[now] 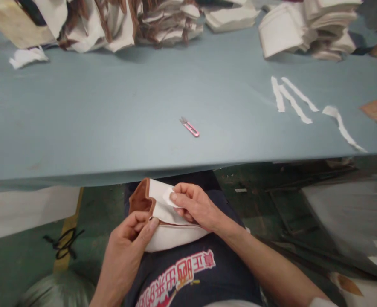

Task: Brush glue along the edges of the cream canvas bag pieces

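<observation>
A white sewn piece with a brown lining (172,239) lies across my lap, its brown inside showing at the left end. My left hand (129,238) pinches its edge between thumb and fingers, by the seam near that opening. My right hand (193,204) is closed over the upper side, thumb against the forefinger on a small white scrap (168,197). Whether the scrap is paper or tape I cannot tell. The lower fingers of my right hand are partly hidden behind the piece. Beyond them, on the table, lies a pair of pink thread snips (190,127).
A table with a blue-green cover (111,111) spans the view. Along its back lie a heap of white and brown pieces (118,25) and a stack of white pieces (284,32). Several white strips (295,104) lie at the right. A black cord (63,244) rests on the floor.
</observation>
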A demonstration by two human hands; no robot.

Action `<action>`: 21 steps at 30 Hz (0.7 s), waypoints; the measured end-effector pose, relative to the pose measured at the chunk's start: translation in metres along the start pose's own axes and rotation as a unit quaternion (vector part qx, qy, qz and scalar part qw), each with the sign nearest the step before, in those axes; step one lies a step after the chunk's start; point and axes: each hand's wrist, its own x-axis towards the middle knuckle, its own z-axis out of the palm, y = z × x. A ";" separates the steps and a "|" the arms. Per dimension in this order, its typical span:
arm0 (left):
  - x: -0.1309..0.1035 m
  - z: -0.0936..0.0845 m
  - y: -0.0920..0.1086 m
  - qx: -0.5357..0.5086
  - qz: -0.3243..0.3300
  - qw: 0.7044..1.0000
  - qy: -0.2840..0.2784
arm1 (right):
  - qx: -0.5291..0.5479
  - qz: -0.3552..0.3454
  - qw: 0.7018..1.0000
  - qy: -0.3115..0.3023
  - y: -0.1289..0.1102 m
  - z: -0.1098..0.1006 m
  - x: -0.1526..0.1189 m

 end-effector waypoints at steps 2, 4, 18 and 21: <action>-0.008 -0.007 -0.010 0.080 0.029 0.996 0.022 | -0.024 0.017 1.000 0.005 0.019 0.002 -0.004; -0.016 -0.014 -0.016 0.171 0.078 0.981 0.046 | -0.049 0.024 0.998 0.009 0.036 0.006 -0.009; 0.004 -0.001 0.018 -0.017 0.093 0.995 -0.026 | -0.283 -0.197 0.936 0.072 -0.033 0.013 -0.039; 0.009 0.001 0.027 -0.022 0.094 0.995 -0.038 | -0.311 -0.195 0.926 0.086 -0.053 0.012 -0.052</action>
